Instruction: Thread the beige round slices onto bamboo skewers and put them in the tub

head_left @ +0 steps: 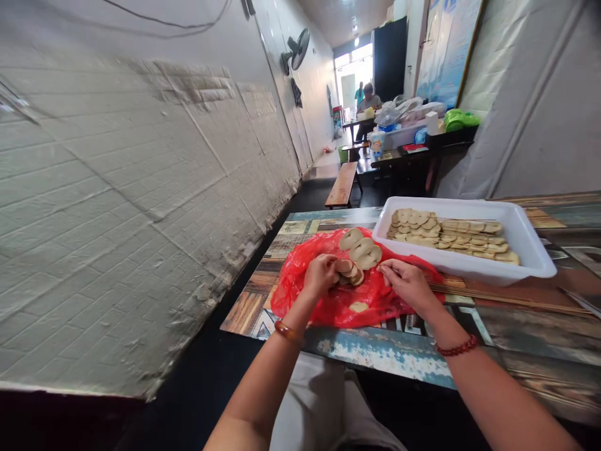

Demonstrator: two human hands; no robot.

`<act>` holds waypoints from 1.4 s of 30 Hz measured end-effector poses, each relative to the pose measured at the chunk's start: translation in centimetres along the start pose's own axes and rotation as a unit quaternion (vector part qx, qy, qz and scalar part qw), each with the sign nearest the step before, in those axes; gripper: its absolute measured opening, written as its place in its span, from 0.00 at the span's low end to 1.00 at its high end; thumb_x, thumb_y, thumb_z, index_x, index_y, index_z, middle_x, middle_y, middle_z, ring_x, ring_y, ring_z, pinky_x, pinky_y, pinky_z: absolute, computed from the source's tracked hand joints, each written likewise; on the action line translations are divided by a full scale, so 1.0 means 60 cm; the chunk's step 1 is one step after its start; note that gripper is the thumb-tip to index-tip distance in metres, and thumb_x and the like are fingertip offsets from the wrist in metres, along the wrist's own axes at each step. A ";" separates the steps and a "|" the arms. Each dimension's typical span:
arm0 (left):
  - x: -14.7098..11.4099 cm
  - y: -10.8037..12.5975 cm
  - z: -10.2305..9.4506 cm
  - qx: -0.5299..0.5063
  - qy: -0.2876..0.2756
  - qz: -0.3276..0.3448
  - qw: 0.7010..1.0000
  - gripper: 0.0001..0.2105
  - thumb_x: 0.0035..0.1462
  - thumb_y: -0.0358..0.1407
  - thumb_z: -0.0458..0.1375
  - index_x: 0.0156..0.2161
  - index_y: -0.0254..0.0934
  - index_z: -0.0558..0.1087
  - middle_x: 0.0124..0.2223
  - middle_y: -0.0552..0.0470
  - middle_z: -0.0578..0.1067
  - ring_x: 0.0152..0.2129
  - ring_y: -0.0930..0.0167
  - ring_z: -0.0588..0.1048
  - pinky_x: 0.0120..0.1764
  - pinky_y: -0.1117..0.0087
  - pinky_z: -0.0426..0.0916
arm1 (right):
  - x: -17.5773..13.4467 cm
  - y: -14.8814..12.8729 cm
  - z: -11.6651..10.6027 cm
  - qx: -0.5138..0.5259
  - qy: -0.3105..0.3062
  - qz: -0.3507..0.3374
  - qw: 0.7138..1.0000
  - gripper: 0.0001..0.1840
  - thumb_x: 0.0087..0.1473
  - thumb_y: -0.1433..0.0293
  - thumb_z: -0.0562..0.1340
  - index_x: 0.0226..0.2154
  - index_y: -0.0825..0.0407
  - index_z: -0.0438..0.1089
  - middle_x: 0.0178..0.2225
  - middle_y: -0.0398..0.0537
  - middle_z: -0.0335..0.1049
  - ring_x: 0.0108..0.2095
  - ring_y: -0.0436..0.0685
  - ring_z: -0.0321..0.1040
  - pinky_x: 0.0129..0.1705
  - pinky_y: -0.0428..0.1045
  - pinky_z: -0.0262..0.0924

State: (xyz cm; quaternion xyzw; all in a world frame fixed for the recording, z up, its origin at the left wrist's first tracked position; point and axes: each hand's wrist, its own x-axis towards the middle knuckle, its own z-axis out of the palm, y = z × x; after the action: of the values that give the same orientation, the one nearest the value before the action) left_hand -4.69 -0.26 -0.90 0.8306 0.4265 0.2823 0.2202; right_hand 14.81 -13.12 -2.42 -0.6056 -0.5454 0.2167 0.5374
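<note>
My left hand (322,274) is closed on a small stack of flat, tan food slices (350,270). My right hand (404,283) pinches its fingertips at the lower right end of an overlapping row of slices (365,252). The row looks threaded on a skewer, though the stick itself is mostly hidden. Beneath both hands spreads a crumpled red plastic bag (300,291), with one loose slice (359,307) lying on it near me.
A white plastic tub (535,250) at the right holds skewered slices in rows. Bare skewers (507,299) lie on the wood-patterned table (375,351). Farther back are a bench (342,185), a cluttered table (404,156) and a seated person (370,100). A wall runs along the left.
</note>
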 end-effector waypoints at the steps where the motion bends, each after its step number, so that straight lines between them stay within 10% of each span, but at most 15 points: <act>1: 0.004 0.004 0.002 0.019 -0.008 0.008 1.000 0.11 0.53 0.30 0.53 0.39 0.35 0.76 0.41 0.46 0.77 0.38 0.67 0.73 0.43 0.68 0.66 | 0.000 0.000 0.000 0.000 -0.002 -0.005 1.000 0.18 0.56 0.57 0.54 0.25 0.51 0.68 0.19 0.39 0.63 0.20 0.50 0.58 0.24 0.45 0.53; 14: 0.020 0.028 0.001 0.188 -0.052 0.055 0.979 0.09 0.49 0.28 0.55 0.34 0.35 0.76 0.39 0.42 0.74 0.40 0.64 0.70 0.47 0.64 0.61 | 0.002 0.007 0.007 0.019 -0.020 -0.030 0.999 0.18 0.57 0.59 0.53 0.24 0.51 0.66 0.18 0.38 0.62 0.20 0.49 0.57 0.25 0.44 0.52; 27: 0.018 0.012 -0.038 -0.056 -0.029 0.001 0.998 0.07 0.50 0.37 0.56 0.30 0.34 0.70 0.27 0.53 0.72 0.25 0.74 0.70 0.29 0.74 0.64 | -0.001 0.002 0.009 0.084 -0.011 0.010 0.996 0.17 0.57 0.56 0.54 0.27 0.52 0.66 0.18 0.37 0.61 0.16 0.47 0.55 0.20 0.43 0.50; 30: 0.012 0.021 -0.067 -0.331 -0.054 -0.076 0.939 0.12 0.46 0.42 0.60 0.29 0.34 0.66 0.25 0.54 0.71 0.22 0.75 0.71 0.29 0.73 0.66 | -0.004 -0.001 0.011 0.114 -0.017 0.030 0.993 0.17 0.57 0.55 0.54 0.30 0.52 0.65 0.19 0.37 0.60 0.14 0.46 0.55 0.17 0.43 0.50; 36: 0.001 0.043 -0.075 -0.563 -0.074 -0.169 0.805 0.17 0.40 0.39 0.66 0.32 0.37 0.63 0.30 0.53 0.74 0.28 0.67 0.77 0.32 0.68 0.70 | -0.010 -0.013 0.009 0.154 -0.043 0.046 0.986 0.17 0.57 0.54 0.54 0.31 0.51 0.65 0.20 0.38 0.61 0.17 0.47 0.58 0.19 0.43 0.54; 42: 0.012 0.055 -0.051 -0.590 -0.066 -0.140 0.792 0.15 0.40 0.36 0.67 0.33 0.33 0.70 0.29 0.52 0.74 0.24 0.75 0.73 0.30 0.75 0.67 | -0.013 -0.016 0.004 0.105 -0.051 0.047 0.992 0.15 0.57 0.57 0.55 0.31 0.52 0.67 0.20 0.41 0.66 0.21 0.50 0.62 0.27 0.45 0.60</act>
State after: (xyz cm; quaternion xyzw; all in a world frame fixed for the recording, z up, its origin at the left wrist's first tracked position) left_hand -4.41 -1.04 3.59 0.4872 0.2729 0.3896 0.7324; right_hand 13.93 -13.89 -1.89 -0.5588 -0.5176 0.3283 0.5586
